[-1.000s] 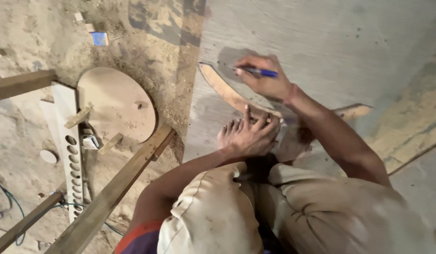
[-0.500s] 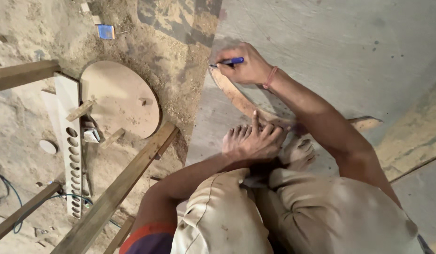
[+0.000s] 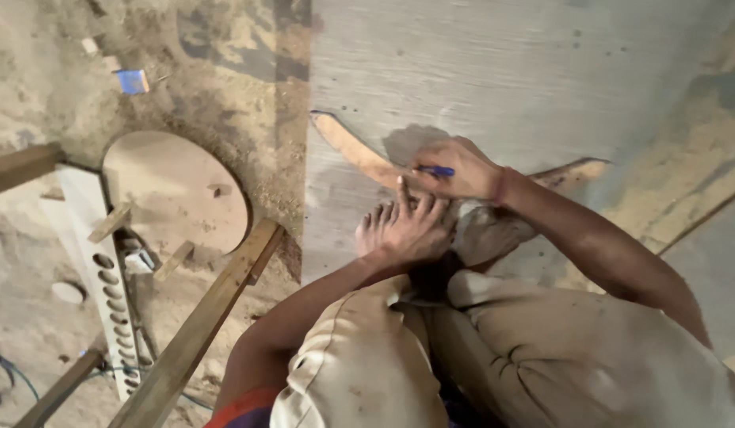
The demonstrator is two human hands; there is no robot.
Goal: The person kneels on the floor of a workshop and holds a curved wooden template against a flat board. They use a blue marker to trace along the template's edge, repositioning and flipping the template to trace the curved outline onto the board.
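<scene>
Right hand (image 3: 461, 170): closed around a blue pen (image 3: 435, 170), tip pointing to 9 o'clock, on the curved template (image 3: 353, 150).
Left hand (image 3: 403, 228): open, fingers spread, pressing flat on the template, at 7 o'clock of the right hand.
Template: lies on the grey board (image 3: 494, 71).
Round disc (image 3: 173, 190): at 9 o'clock, well apart.

- The left hand (image 3: 403, 230) lies flat, palm down, fingers spread, index finger stretched forward.
- Its forearm runs back toward the bent knees.
- The right hand (image 3: 454, 170) is curled in a writing grip, just ahead of the left.
- The right arm reaches forward, elbow bent.
</scene>
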